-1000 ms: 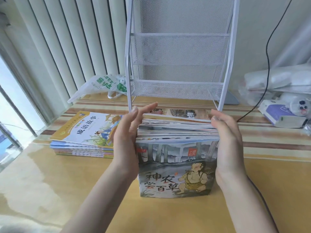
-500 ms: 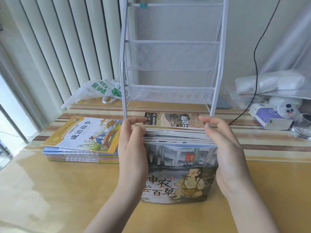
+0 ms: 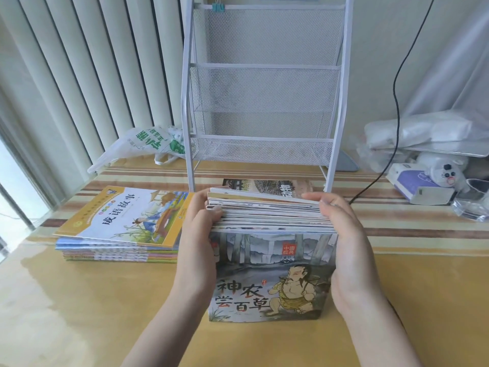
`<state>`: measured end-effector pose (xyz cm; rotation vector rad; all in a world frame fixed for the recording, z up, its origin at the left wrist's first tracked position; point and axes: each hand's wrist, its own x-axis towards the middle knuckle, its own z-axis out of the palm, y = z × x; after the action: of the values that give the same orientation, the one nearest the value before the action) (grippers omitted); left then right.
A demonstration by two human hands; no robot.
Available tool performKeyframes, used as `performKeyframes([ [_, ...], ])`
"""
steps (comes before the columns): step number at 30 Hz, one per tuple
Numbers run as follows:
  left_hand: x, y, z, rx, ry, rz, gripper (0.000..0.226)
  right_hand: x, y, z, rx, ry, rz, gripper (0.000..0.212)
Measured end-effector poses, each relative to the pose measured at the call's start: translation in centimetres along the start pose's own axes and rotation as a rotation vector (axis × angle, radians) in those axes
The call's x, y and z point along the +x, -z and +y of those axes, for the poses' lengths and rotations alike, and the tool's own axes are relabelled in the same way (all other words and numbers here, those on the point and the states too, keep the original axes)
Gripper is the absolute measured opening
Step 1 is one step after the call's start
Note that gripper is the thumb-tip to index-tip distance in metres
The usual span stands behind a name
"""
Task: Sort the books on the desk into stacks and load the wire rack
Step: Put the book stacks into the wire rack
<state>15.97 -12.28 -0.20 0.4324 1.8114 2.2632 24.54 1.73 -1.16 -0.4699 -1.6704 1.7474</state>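
Moved: left hand (image 3: 197,242) curled tighter around the book bundle (image 3: 270,250).
Grip: right hand (image 3: 349,250) clamps it too.
Risk: thin books fanning loose, sliding out mid-lift.

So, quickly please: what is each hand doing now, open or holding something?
Left hand: grips the left side of the upright bundle of books.
Right hand: grips the bundle's right side.
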Motion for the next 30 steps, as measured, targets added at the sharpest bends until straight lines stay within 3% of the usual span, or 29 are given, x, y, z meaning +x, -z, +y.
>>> performKeyframes([
  [3,0.1,0.2,-1.3,-0.053,0.014,0.052,0.019,-0.6,0.4,1.5,-0.022,0.044,-0.017,0.068],
  [5,-0.3,0.8,-3.0,0.078,-0.073,0.004,0.053,-1.2,0.8,2.9,-0.128,0.034,-0.022,0.087],
  [7,-0.9,1.4,-4.7,0.187,-0.151,-0.042,0.067,-1.9,0.6,4.3,-0.170,0.017,-0.015,0.084],
  [11,-0.1,1.9,-6.5,0.364,-0.199,-0.031,0.065,-1.4,0.1,5.8,-0.157,0.058,0.062,0.083],
  [15,-0.5,0.9,-5.6,0.379,-0.126,0.063,0.060,0.2,0.1,4.9,-0.213,0.059,0.039,0.040],
  [17,-1.4,0.9,-5.6,0.370,0.021,0.063,0.057,1.7,0.4,3.7,-0.354,-0.010,-0.081,0.031],
  [21,-3.9,2.2,-5.9,0.172,0.429,-0.194,0.065,4.8,1.3,0.8,-0.715,-0.154,-0.434,0.051],
  [24,-6.0,2.3,-5.9,-0.067,0.675,-0.352,0.063,6.9,0.8,0.5,-0.903,-0.202,-0.641,0.033],
  [27,-7.2,2.3,-6.3,-0.226,0.784,-0.418,0.054,8.5,0.2,1.9,-1.047,-0.250,-0.826,0.069],
  [29,-7.4,2.6,-6.7,-0.288,0.769,-0.450,0.051,9.3,0.0,3.2,-1.139,-0.295,-0.900,0.102],
  [30,-7.5,2.8,-7.0,-0.313,0.749,-0.460,0.055,9.5,-0.1,3.6,-1.175,-0.317,-0.917,0.109],
])
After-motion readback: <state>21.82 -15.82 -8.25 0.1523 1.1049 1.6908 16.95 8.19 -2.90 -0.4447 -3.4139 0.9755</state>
